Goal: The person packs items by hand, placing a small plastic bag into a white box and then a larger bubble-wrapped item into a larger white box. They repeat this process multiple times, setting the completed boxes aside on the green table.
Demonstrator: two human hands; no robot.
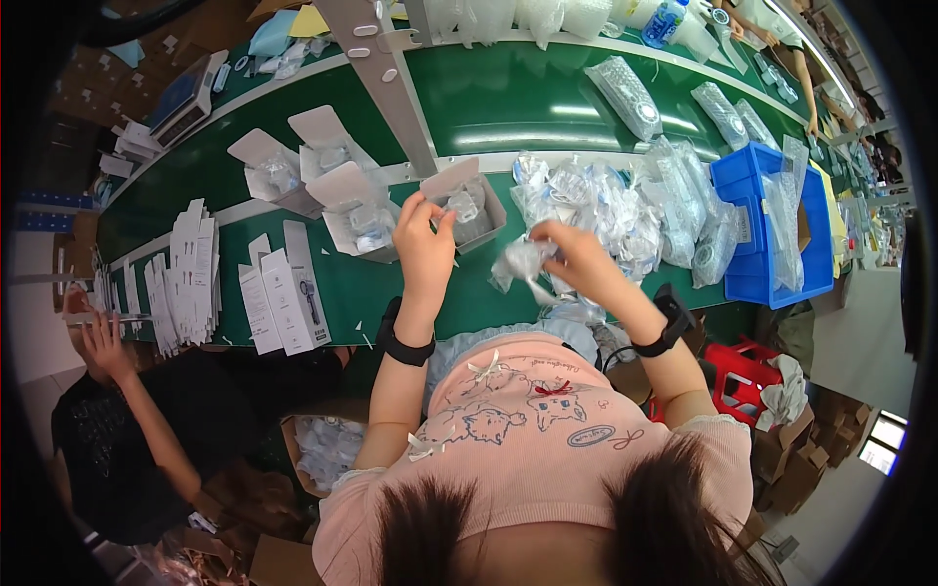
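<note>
My right hand (578, 262) pinches a crumpled clear plastic bag (523, 262), with something whitish inside that I cannot make out. To its left, my left hand (424, 244) has thumb and fingers curled at the left side of an open white box (479, 230). A clear bagged part (466, 203) lies in that box. Close to my left wrist is another open white box (344, 230) with clear bagged contents. Behind it stand two more open boxes, one at the left (262, 182) and one at the back (322, 146), also filled with clear-wrapped things.
Right of my hands lies a heap of clear bags (596, 210), then bubble-wrapped pieces (684, 190) and a blue bin (757, 264). Flat white cartons (191, 278) and printed boxes (293, 303) lie left. A metal post (386, 83) rises behind. A co-worker (127, 430) sits left.
</note>
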